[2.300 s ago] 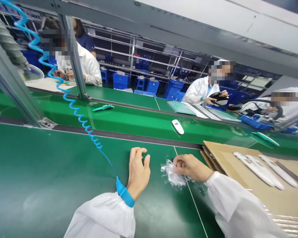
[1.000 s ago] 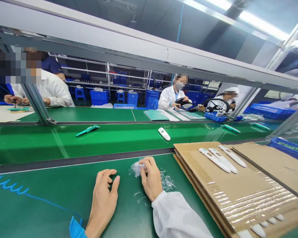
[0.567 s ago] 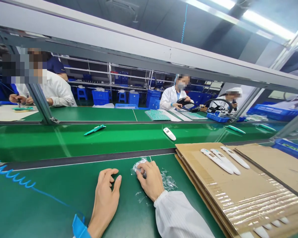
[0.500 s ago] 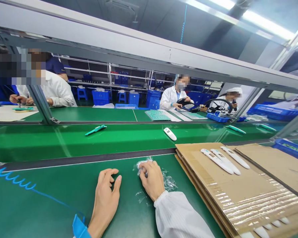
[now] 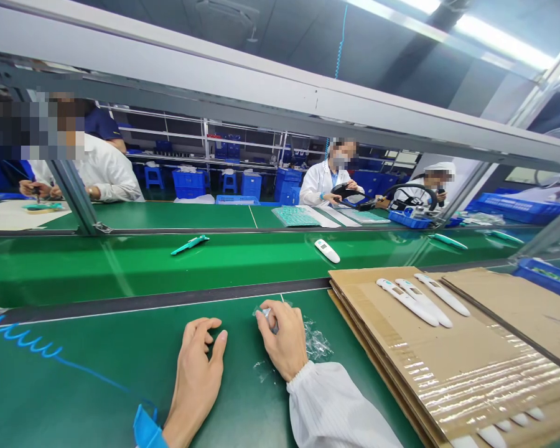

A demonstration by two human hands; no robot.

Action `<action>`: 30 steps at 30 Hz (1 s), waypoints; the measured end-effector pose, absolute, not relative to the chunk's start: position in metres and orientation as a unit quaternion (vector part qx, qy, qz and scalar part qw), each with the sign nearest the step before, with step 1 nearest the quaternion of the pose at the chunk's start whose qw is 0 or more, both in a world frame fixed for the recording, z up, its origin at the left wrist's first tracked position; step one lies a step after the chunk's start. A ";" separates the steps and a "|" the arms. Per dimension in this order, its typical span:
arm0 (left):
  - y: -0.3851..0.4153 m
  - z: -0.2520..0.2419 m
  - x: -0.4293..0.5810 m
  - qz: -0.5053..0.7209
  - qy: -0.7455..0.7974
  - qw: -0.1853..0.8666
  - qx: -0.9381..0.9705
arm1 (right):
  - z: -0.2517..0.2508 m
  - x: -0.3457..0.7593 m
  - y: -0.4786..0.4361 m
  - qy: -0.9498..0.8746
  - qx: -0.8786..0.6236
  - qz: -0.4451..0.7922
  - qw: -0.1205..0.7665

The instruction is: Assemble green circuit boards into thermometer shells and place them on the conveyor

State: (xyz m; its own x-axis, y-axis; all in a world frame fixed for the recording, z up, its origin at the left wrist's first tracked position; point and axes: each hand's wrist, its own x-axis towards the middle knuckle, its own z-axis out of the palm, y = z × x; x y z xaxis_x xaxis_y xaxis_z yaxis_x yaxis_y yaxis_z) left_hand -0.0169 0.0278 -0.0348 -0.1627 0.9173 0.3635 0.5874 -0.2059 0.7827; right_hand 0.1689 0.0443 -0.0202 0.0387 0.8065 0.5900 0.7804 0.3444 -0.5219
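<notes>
My left hand [image 5: 200, 370] rests on the green table [image 5: 98, 398], its fingers curved and apart from the thumb, with nothing between them. A blue band is round that wrist. To its right, my right hand [image 5: 284, 336] is curled over a piece of crumpled clear plastic film [image 5: 261, 311], which shows at the thumb and fingertips. More clear film [image 5: 318, 343] lies just right of that hand, and small scraps lie below it.
Cardboard sheets [image 5: 452, 367] at the right carry three white devices [image 5: 436, 295]. Beyond the table edge, a green conveyor [image 5: 242, 261] bears a white device [image 5: 327, 251] and teal pieces [image 5: 190, 244]. A coiled blue cord [image 5: 28, 339] lies left. People sit opposite beyond metal posts.
The white device and teal pieces on the conveyor have shifted right. My right thumb and fingers have moved slightly at the film. My left hand has barely moved.
</notes>
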 end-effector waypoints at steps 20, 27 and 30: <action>0.077 -0.008 -0.066 0.293 0.570 0.113 0.759 | -0.053 0.186 0.063 -0.732 -0.556 -0.090 0.384; 0.211 0.036 -0.123 0.164 0.652 0.089 0.735 | -0.037 0.182 0.057 -0.676 -0.600 -0.119 0.410; 0.256 0.042 -0.114 0.155 0.711 0.076 0.682 | -0.035 0.181 0.056 -0.676 -0.597 -0.103 0.420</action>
State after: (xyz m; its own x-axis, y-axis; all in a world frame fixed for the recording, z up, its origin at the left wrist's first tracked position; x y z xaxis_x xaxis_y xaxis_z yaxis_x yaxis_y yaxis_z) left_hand -0.1139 0.2558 0.0425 -0.0593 0.9929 0.1035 0.9455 0.0226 0.3249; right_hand 0.1807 0.0559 -0.0350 0.0653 0.7202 0.6907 0.8926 0.2673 -0.3630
